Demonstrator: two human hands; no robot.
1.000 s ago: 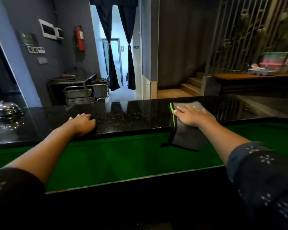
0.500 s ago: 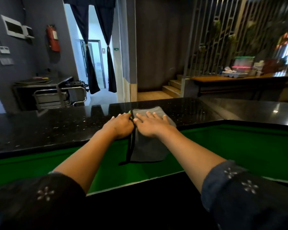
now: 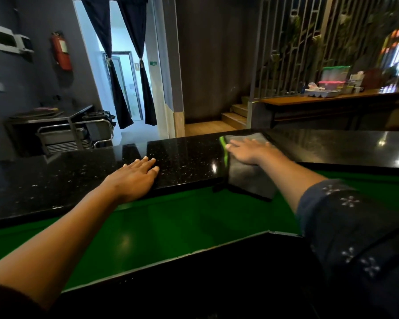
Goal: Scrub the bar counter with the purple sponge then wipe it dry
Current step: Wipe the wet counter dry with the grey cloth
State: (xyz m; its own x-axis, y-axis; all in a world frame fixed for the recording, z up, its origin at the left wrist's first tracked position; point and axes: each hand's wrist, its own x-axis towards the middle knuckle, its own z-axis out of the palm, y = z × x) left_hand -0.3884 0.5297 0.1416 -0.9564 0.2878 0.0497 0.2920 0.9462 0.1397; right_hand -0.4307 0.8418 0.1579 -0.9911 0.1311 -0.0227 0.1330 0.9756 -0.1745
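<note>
I see the right hand (image 3: 251, 151), flat on the cloth (image 3: 249, 178), sweep right from the spread left hand (image 3: 134, 174): counter (image 3: 187, 162) drying proceeds.

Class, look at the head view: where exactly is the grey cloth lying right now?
The grey cloth lies right of centre on the black counter, under the flat right hand, its near end hanging over the counter's edge above the green ledge.

cloth (image 3: 247, 173) on counter (image 3: 182, 162), right of left hand (image 3: 134, 174)
</note>
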